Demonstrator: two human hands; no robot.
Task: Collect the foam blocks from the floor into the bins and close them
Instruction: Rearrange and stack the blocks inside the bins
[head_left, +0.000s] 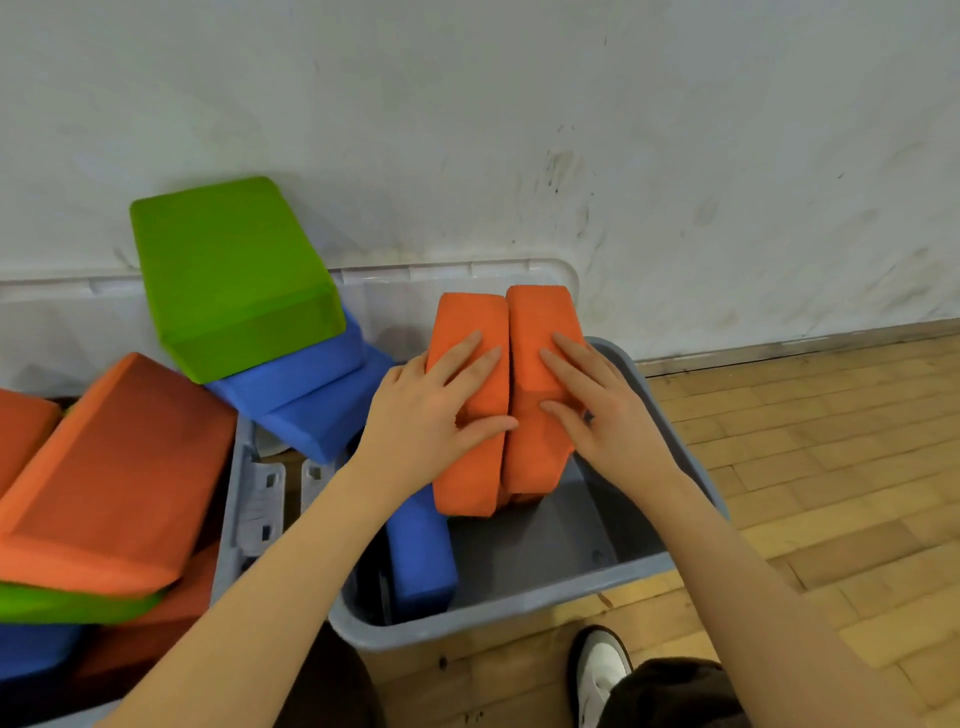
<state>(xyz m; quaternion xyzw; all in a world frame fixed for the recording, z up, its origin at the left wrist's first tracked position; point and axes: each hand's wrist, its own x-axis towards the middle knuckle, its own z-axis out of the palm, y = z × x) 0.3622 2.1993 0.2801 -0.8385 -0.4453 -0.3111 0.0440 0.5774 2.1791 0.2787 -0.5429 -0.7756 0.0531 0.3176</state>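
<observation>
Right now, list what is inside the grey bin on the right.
Grey bin: two orange blocks on edge under both hands, blue blocks at its left. Anything beneath them is hidden.

The grey bin's (628, 564) near right floor lies bare. Upright orange blocks (498, 395) and a blue block (421, 551) crowd its left.

Both forearms are bare from the bottom edge of the view to the wrists, with no sleeves, watch or rings showing. The left hand (431, 410) and the right hand (597, 410) wear no gloves, and their nails are short and unpainted. Dark brown fabric trousers (670, 693) cover the legs. One white shoe with a rounded toe and dark sole trim (602, 670) shows beside them.
</observation>
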